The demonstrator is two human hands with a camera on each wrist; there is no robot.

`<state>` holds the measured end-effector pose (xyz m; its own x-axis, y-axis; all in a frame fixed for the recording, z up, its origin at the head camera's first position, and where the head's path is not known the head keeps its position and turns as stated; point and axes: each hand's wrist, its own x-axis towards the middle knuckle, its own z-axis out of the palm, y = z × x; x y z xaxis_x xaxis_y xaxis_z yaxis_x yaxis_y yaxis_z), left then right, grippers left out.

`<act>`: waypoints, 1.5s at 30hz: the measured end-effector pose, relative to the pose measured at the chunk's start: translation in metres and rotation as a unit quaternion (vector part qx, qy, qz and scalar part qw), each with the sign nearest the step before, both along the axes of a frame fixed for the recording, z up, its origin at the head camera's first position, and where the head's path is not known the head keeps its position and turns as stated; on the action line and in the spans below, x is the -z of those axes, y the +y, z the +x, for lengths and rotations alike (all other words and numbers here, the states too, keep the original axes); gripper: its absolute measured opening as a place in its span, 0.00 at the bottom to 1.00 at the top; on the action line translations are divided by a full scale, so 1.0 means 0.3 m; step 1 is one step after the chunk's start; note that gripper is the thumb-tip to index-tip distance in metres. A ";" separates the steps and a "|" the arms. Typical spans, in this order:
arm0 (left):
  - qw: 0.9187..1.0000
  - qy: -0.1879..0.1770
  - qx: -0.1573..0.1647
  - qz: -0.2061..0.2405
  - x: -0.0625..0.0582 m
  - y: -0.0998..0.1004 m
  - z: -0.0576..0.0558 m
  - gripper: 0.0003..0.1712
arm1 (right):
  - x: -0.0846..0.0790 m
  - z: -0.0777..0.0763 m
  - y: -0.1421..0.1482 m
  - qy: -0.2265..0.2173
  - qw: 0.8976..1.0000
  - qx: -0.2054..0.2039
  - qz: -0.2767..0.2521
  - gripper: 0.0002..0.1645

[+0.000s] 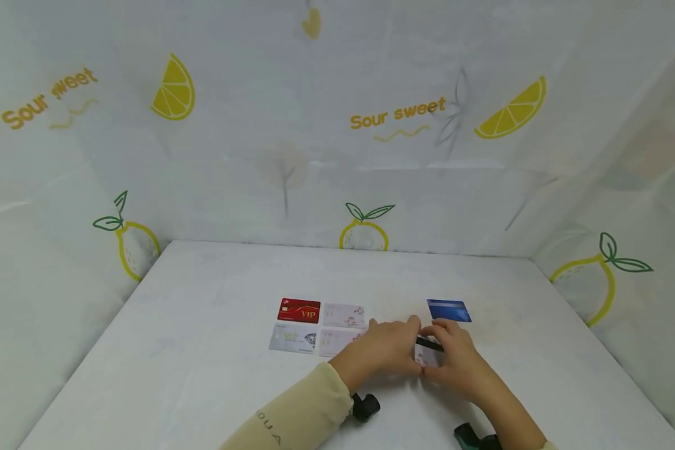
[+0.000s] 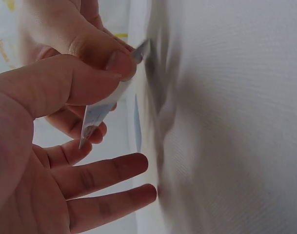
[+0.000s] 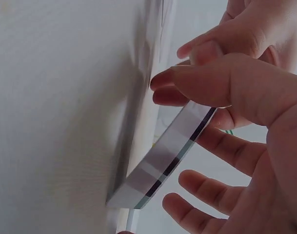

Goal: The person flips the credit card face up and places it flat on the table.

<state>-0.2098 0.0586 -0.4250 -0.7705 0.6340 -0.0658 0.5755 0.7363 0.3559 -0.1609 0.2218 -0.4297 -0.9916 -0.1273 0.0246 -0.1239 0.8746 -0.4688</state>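
Both hands meet over a white card with a black stripe (image 1: 429, 355) in the head view. My right hand (image 1: 458, 359) pinches it between thumb and fingers; the right wrist view shows the card (image 3: 160, 163) slanting out from under the thumb. My left hand (image 1: 382, 350) holds the card's other side, its thumb (image 2: 97, 80) at the card (image 2: 100, 113) and its outer fingers spread. The left index tip is hidden in the left wrist view. Just behind the right hand lies a blue card (image 1: 450, 309). Beside the left hand is a pale VIP card (image 1: 337, 342), partly covered.
A red VIP card (image 1: 299, 310), another pale card (image 1: 344, 315) and a silver card (image 1: 294, 338) complete a two-by-two group on the white table (image 1: 202, 369). Black devices (image 1: 365, 407) sit at the wrists. A lemon-printed curtain (image 1: 259, 137) stands behind the table.
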 end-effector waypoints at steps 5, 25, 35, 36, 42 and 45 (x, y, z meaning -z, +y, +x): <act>1.000 0.002 0.002 0.017 -0.011 -0.012 -0.010 0.36 | -0.013 0.003 0.018 0.006 0.999 -0.010 -0.035 0.35; 0.978 -0.149 0.028 0.140 0.031 -0.026 -0.032 0.42 | -0.047 -0.012 0.114 -0.148 0.914 0.026 -0.377 0.42; 0.985 -0.123 0.034 0.116 0.028 -0.013 -0.032 0.33 | -0.051 0.003 0.119 -0.150 0.910 0.012 -0.387 0.43; 0.985 -0.123 0.035 0.113 0.026 -0.011 -0.032 0.33 | -0.051 0.004 0.121 -0.150 0.909 0.009 -0.389 0.43; 0.986 -0.120 0.044 0.110 0.026 -0.007 -0.031 0.30 | -0.052 0.010 0.133 -0.147 0.907 -0.011 -0.394 0.43; 0.988 -0.108 0.038 0.107 0.026 -0.010 -0.032 0.29 | -0.049 0.010 0.135 -0.145 0.908 -0.014 -0.393 0.43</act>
<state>-0.2194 0.0556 -0.4327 -0.7025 0.7070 -0.0820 0.5197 0.5883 0.6195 -0.1577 0.2623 -0.4149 -0.9675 -0.2082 -0.1437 0.0883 0.2541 -0.9631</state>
